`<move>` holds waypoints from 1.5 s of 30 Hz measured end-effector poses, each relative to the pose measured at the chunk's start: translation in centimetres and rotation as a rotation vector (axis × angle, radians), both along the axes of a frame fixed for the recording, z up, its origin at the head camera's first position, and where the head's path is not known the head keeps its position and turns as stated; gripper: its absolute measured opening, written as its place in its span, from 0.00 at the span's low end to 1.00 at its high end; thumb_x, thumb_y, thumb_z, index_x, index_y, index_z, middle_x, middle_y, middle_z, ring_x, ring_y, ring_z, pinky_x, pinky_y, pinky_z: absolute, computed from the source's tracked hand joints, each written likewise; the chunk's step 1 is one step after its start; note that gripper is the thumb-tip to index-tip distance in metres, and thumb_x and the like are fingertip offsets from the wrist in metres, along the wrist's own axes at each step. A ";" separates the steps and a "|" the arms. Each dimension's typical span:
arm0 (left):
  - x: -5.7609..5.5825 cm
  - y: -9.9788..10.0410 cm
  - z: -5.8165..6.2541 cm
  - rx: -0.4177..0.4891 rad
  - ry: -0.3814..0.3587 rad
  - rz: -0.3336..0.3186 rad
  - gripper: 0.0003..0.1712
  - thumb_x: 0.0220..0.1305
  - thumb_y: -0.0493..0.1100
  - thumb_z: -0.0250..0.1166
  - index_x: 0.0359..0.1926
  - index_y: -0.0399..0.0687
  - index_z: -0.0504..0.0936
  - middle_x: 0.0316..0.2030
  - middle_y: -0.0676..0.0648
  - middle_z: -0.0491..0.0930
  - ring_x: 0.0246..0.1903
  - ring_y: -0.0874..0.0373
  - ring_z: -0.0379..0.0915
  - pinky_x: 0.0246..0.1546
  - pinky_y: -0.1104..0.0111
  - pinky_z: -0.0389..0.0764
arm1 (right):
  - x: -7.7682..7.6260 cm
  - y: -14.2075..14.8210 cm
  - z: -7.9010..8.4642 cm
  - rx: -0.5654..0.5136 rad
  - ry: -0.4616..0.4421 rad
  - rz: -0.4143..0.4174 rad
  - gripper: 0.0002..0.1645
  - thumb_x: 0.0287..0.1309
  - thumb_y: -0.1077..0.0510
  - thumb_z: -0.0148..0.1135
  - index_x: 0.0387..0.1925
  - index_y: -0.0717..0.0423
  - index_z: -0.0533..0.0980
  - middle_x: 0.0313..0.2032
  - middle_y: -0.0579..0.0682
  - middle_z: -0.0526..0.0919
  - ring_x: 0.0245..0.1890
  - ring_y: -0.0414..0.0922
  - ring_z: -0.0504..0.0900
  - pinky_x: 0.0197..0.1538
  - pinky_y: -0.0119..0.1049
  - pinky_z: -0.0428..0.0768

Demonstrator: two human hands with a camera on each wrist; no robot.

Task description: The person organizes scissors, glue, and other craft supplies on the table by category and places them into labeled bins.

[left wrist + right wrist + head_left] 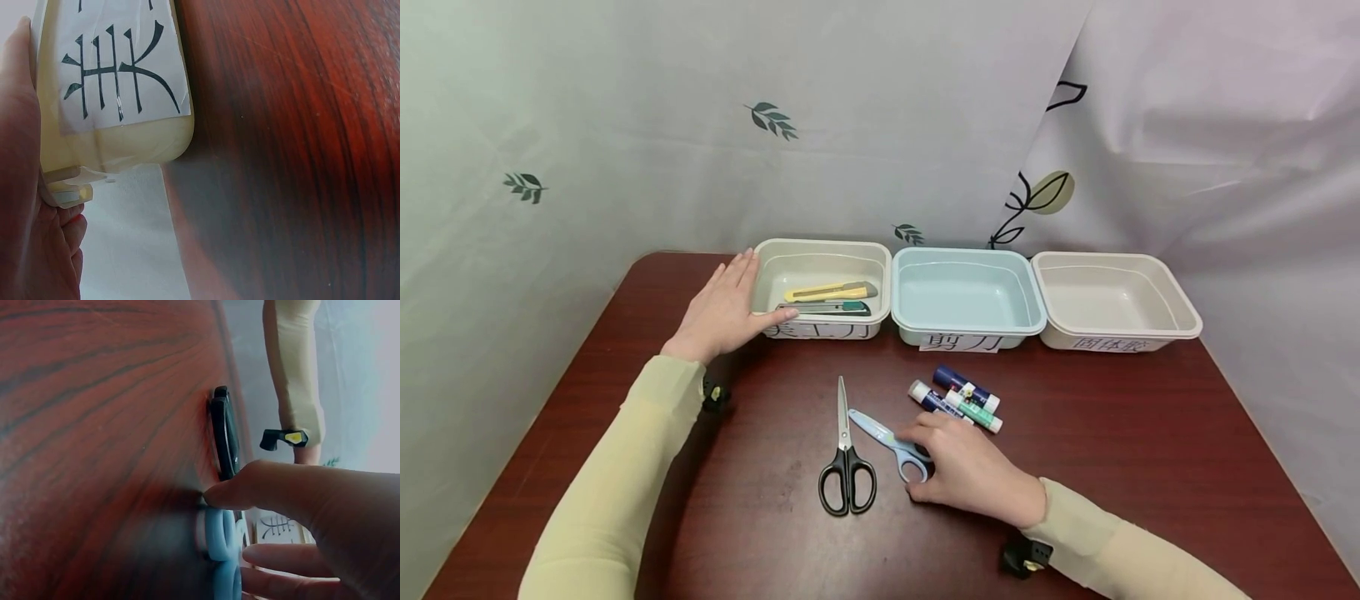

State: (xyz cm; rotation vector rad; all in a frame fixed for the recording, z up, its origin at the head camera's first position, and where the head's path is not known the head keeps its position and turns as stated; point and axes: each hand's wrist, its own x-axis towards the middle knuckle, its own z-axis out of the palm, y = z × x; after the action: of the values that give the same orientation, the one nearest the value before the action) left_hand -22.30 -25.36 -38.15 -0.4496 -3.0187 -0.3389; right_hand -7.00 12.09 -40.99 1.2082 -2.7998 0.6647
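Note:
My left hand (718, 304) rests against the left cream bin (820, 248), fingers straight along its left side and thumb over the front rim. Inside that bin lie a yellow utility knife (831, 292) and a dark green one (842, 308). Low over the table, my right hand (973, 471) is at the handles of light blue scissors (880, 432); its thumb is beside one handle loop and its fingers are across the other. The scissors lie on the tabletop, their handles partly covered. Black-handled scissors (847, 475) lie just left of them, blades pointing away.
A light blue bin (967, 321) and a second cream bin (1116, 329) continue the row to the right, each with a paper label in front. Several glue sticks (977, 414) lie in a small pile beyond my right hand. A patterned curtain (850, 125) hangs behind the table.

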 end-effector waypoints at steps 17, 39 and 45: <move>0.1 -0.2 -0.1 -0.003 0.001 0.001 0.69 0.62 0.80 0.54 0.79 0.29 0.45 0.79 0.33 0.44 0.78 0.41 0.38 0.76 0.50 0.40 | -1.1 0.6 1.7 -0.079 -0.042 -0.027 0.29 0.41 0.53 0.77 0.51 0.52 0.85 0.44 0.41 0.82 0.41 0.37 0.78 0.42 0.30 0.79; 0.0 0.1 0.1 -0.005 0.004 -0.007 0.68 0.63 0.80 0.54 0.79 0.29 0.44 0.78 0.32 0.43 0.78 0.41 0.38 0.77 0.52 0.38 | -3.6 2.9 5.6 -0.219 -0.020 -0.150 0.38 0.38 0.57 0.82 0.57 0.54 0.83 0.46 0.42 0.82 0.36 0.46 0.81 0.38 0.38 0.78; 0.0 0.1 0.0 0.000 -0.001 -0.006 0.68 0.62 0.80 0.54 0.79 0.29 0.45 0.78 0.32 0.43 0.78 0.41 0.37 0.77 0.52 0.38 | -4.4 3.7 6.2 -0.227 -0.044 -0.190 0.40 0.38 0.58 0.82 0.60 0.54 0.82 0.47 0.42 0.82 0.35 0.46 0.78 0.35 0.36 0.75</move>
State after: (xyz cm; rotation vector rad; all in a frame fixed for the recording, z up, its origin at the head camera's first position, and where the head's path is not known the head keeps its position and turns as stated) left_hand -22.31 -25.29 -38.20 -0.4591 -3.0186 -0.3392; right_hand -11.38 15.77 -34.81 0.8877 -2.7324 0.9701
